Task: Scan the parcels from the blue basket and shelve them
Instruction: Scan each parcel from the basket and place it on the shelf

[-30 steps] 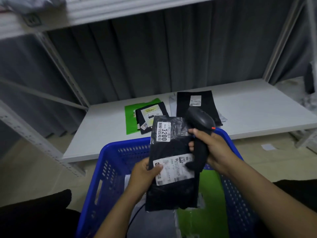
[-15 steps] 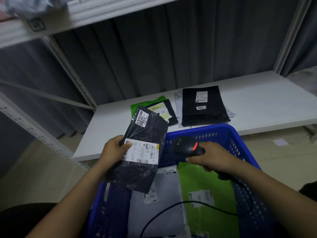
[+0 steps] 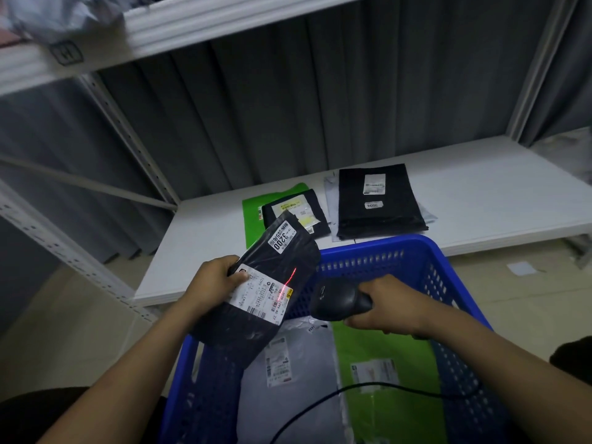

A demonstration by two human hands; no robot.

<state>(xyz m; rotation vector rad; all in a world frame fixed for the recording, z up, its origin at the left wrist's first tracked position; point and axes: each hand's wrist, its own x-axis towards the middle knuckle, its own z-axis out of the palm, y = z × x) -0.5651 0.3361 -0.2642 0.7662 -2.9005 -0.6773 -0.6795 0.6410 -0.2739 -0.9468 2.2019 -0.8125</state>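
Black parcel (image 3: pixel 256 283) in left hand (image 3: pixel 217 280), long axis diagonal, top upper-right

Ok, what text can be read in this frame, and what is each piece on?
"3200": number sticker atop the held black parcel in the left hand.
"1099": that parcel's shipping label; its other print is too small.
"3004": upside-down sticker on the shelved black parcel.
"H": tag on the upper shelf edge.
Labels on the grey parcel and green parcel in the blue basket: too blurred to read.
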